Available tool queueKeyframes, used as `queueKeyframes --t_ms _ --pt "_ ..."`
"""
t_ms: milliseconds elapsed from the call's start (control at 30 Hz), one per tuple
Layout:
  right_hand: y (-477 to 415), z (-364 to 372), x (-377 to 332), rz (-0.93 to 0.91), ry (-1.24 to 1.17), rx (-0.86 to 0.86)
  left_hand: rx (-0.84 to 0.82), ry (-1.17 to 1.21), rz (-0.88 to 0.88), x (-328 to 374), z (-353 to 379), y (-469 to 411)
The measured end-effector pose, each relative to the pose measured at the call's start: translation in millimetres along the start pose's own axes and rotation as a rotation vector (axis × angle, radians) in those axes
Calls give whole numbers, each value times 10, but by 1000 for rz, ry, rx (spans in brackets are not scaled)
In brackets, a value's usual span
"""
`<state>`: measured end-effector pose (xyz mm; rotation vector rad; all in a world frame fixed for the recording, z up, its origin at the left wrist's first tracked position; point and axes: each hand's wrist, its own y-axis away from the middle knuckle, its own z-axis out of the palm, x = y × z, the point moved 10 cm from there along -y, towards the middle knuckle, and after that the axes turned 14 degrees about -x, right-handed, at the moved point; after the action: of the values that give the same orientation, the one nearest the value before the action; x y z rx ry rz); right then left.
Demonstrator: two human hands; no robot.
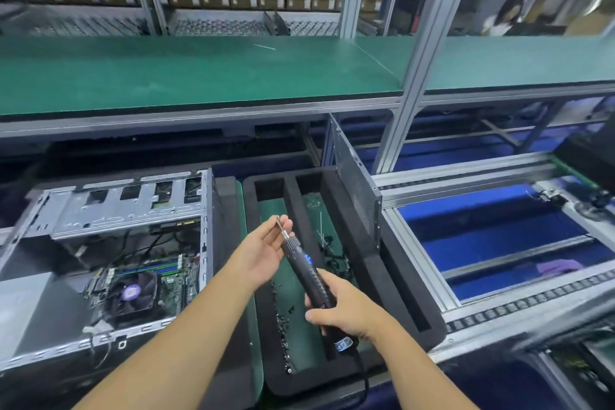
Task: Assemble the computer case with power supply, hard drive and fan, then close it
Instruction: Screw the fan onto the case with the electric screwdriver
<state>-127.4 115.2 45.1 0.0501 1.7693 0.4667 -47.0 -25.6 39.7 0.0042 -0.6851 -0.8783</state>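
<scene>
An open computer case (109, 253) lies on its side at the left, showing a motherboard with a cooler fan (131, 293) and a silver drive cage (123, 206). My right hand (339, 309) grips a black electric screwdriver (309, 273), held tilted over a black foam tray (336, 276). My left hand (266, 250) pinches at the screwdriver's bit tip (281, 225); I cannot tell whether a screw is there. A dark side panel (356, 196) stands upright in the tray's right slot.
Small black screws (283, 319) and cable bits lie on the tray's green floor. A green shelf (199, 73) runs across above. A roller conveyor frame with blue below (499, 236) lies to the right. An aluminium post (409, 76) rises behind. A person sits far right.
</scene>
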Motion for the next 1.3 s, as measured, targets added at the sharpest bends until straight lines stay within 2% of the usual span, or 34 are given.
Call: queueKeyframes --t_ms 700,900,1300 --pt "29 193 -64 -68 -145 -41 -106 -29 30 107 37 223" --pt "33 215 -118 -50 -136 -59 -85 -10 61 145 29 259" --pt "21 242 -210 -45 -110 -83 -95 -183 164 315 9 297"
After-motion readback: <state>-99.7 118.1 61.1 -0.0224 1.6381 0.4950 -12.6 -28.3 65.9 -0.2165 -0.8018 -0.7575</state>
